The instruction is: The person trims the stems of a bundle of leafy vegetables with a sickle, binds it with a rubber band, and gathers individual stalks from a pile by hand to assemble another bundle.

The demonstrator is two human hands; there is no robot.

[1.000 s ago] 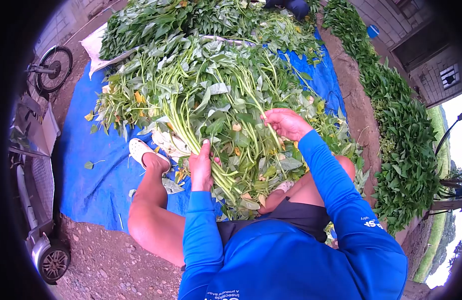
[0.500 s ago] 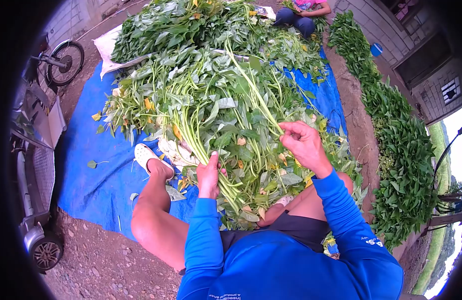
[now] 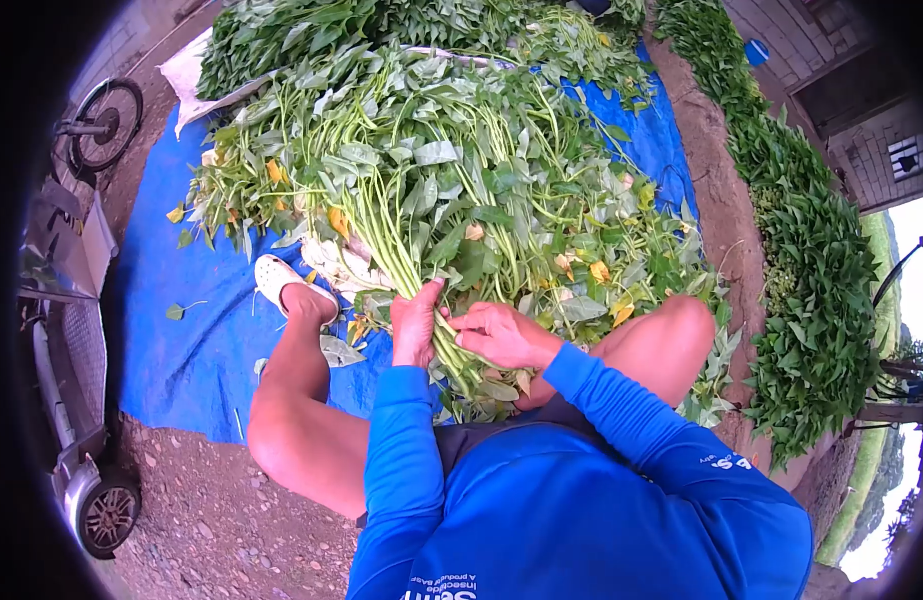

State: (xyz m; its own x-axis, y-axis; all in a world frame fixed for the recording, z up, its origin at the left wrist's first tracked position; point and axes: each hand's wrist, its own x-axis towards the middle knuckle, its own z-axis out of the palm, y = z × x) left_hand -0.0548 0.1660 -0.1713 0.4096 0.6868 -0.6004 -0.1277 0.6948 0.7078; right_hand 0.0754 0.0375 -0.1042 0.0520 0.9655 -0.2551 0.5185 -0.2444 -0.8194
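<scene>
My left hand point(image 3: 415, 325) is wrapped round a bunch of long leafy green stems point(image 3: 389, 245), which looks like water spinach. The cut ends stick out below the fist and the leaves spread away from me. Right against the bunch, beside the left hand, is my right hand point(image 3: 501, 335), its fingers bent together at the stems. Its fingertips are partly hidden, but they appear to pinch a stem there. Under and beyond both hands lies a wide heap of loose leafy stems point(image 3: 541, 190), with some yellow leaves in it.
A blue tarp point(image 3: 191, 350) lies under the heap. My foot in a white clog point(image 3: 276, 282) rests on it at left. A motorcycle wheel point(image 3: 106, 125) and a metal sidecar point(image 3: 76, 330) stand further left. A long row of leafy greens point(image 3: 801, 270) runs along the right.
My right hand has come down and left, from holding a long stem out at the right to the bunch in my left hand. The view has tilted down slightly; the other person is mostly out of sight.
</scene>
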